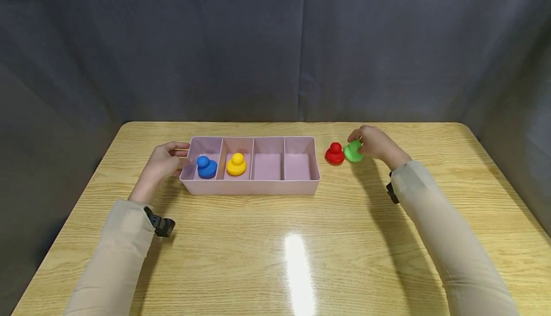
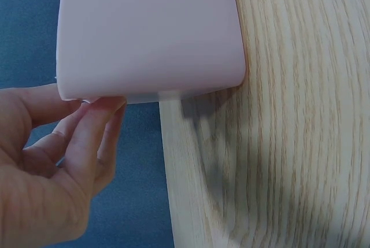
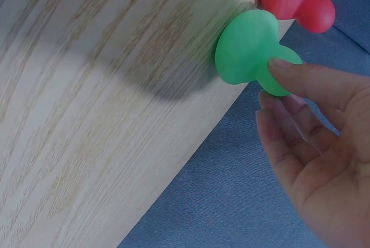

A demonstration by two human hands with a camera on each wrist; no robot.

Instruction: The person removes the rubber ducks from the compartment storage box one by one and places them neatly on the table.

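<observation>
A dark grey curtain hangs behind a pale wood-grain desk point(image 1: 275, 239), on which a pink tray point(image 1: 251, 187) with four compartments lies lengthwise. A blue duck point(image 1: 207, 167) sits in its leftmost compartment and a yellow duck point(image 1: 236, 164) in the one next to it; the two compartments to the right hold nothing. The left hand point(image 1: 165, 160) rests against the tray's left end, fingers loosely extended and touching the outer wall, as the left wrist view shows. To the right of the tray, a red duck point(image 1: 335, 154) stands on the desk with a green duck point(image 1: 353, 152) just beside it, touching or nearly so. The right hand point(image 1: 375, 143) is at the green duck, its fingertips point(image 3: 289, 71) closing on the head; the toy looks pinched but not yet lifted clear of the desk. The step in hand appears to be the pick-up of the green duck. The next move would call for a firm pinch and a lift clear of the red duck without knocking it.
</observation>
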